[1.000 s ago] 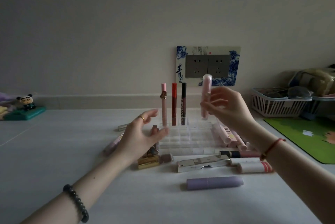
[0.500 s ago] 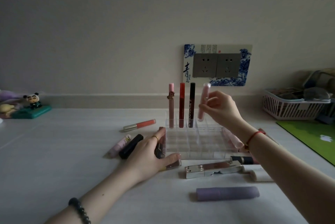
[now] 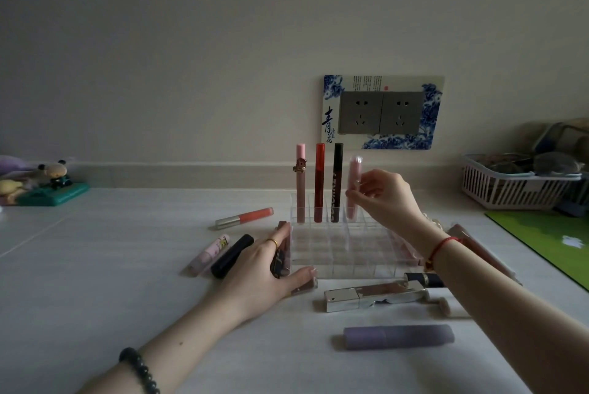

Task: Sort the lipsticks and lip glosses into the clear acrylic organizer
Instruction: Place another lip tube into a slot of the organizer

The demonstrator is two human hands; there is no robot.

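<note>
The clear acrylic organizer (image 3: 342,261) sits mid-table, a grid of small cells. Its back row holds a pale pink gloss (image 3: 300,184), a red gloss (image 3: 319,183) and a black gloss (image 3: 336,183), all upright. My right hand (image 3: 387,194) pinches a pink gloss tube (image 3: 353,189) standing in the fourth back cell. My left hand (image 3: 264,269) rests flat against the organizer's left front corner, over some dark tubes. Loose on the table lie a coral gloss (image 3: 245,217), a light pink tube (image 3: 208,254), a black tube (image 3: 231,256), a silver lipstick (image 3: 374,295) and a lilac tube (image 3: 398,336).
More pink tubes (image 3: 478,250) lie right of the organizer, partly behind my right arm. A white basket (image 3: 516,184) stands at the back right, a green mat (image 3: 548,240) beside it. Toy figures (image 3: 47,184) sit at the far left. A socket plate (image 3: 382,113) is on the wall.
My right hand brought the pink gloss tube down from above into the fourth back cell. My left hand dropped from the air onto the table at the organizer's left corner.
</note>
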